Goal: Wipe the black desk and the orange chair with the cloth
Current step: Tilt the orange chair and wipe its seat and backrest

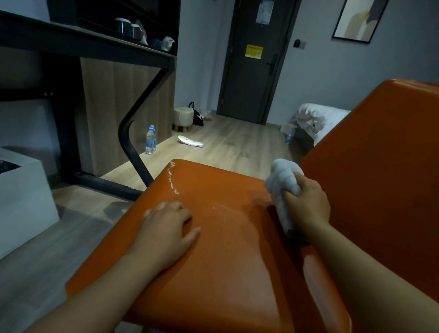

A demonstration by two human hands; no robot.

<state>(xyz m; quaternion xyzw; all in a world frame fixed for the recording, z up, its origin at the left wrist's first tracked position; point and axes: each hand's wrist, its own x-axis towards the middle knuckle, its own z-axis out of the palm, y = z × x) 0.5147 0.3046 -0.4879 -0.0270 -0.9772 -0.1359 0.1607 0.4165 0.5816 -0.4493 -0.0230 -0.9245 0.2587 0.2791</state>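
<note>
Right hand: the right hand (pixel 307 203) was curled tight around the white cloth (pixel 284 186), squeezing it in a bunch.
Cloth: it stuck out above the fingers in a puffy lump, and a twisted tail hung down below the hand to the seat. It was at the back of the seat, just beside the chair's backrest.
Left hand: the left hand (pixel 166 230) lay flat on the seat with its fingers spread and almost straight. It held nothing. It was near the seat's left edge, well apart from the cloth.
Orange chair: the orange chair (pixel 229 265) was right under both hands. Its seat looked shiny, with wet white streaks between the two hands and up near the far corner.
Black desk: the black desk (pixel 84 41) stood off to the left, past the chair, with a bent black leg coming down to the floor.
Floor: a water bottle (pixel 150 140) stood by the desk leg. A white insole (pixel 190 141) lay farther off.
Door: a dark door (pixel 257 55) was shut at the far wall.
</note>
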